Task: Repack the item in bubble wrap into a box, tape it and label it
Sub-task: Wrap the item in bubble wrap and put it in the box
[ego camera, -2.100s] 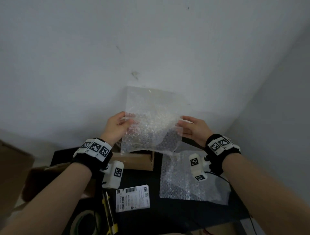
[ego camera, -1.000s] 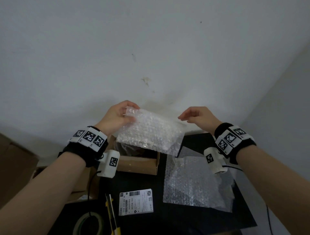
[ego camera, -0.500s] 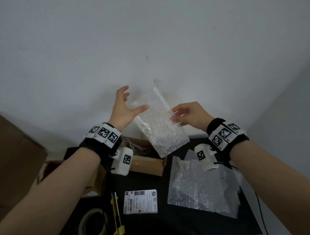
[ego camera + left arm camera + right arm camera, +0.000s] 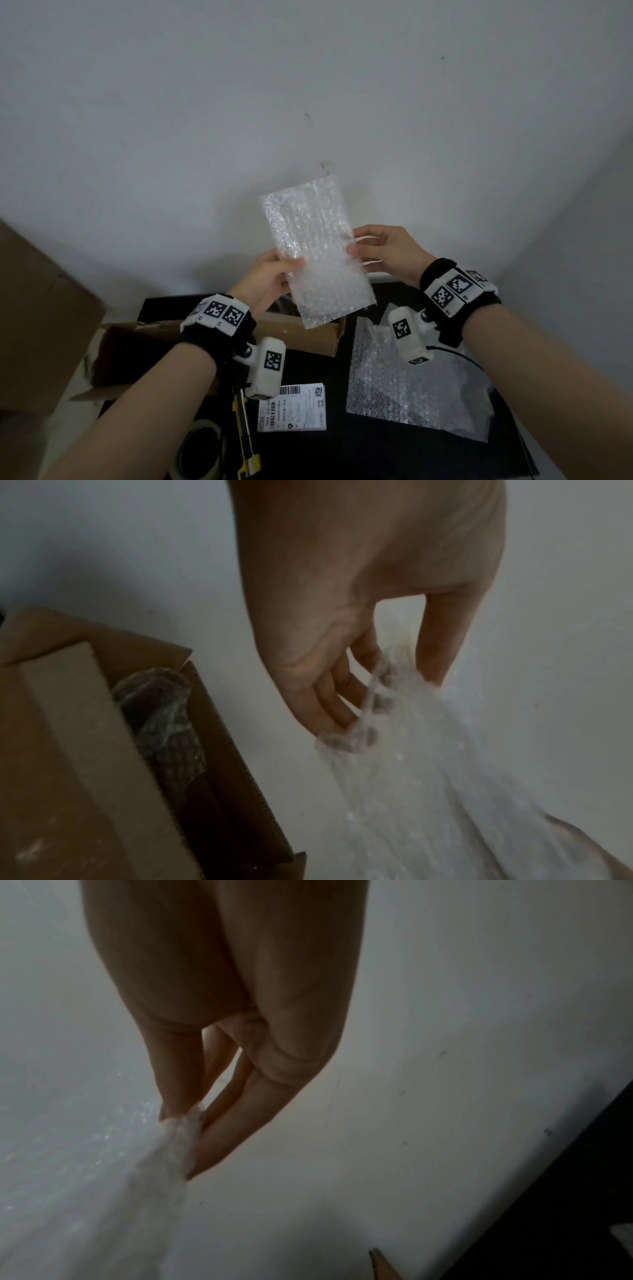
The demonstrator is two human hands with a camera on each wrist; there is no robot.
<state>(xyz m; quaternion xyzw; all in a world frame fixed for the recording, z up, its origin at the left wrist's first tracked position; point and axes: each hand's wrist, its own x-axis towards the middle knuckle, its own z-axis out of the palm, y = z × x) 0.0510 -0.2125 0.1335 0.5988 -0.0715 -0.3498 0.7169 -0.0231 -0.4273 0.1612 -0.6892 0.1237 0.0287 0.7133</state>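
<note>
A folded sheet of bubble wrap (image 4: 317, 253) stands tilted in the air above the open cardboard box (image 4: 308, 330). My left hand (image 4: 270, 277) pinches its left edge, thumb in front and fingers behind, as the left wrist view shows (image 4: 387, 696). My right hand (image 4: 375, 251) pinches the right edge between thumb and fingers (image 4: 186, 1123). Inside the box (image 4: 120, 750) lies a dark item wrapped in bubble wrap (image 4: 161, 723). A shipping label (image 4: 293, 407) lies flat on the black table (image 4: 376, 452).
A second bubble wrap sheet (image 4: 411, 383) lies flat at the right. A yellow utility knife (image 4: 245, 438) and a tape roll (image 4: 198, 452) sit near the front left. Larger cardboard boxes (image 4: 37, 315) stand at the left. A white wall rises just behind the table.
The sheet was held spread wide, then folded to a narrow strip. My left hand, open half a second ago, now pinches its left edge; both hands have come lower.
</note>
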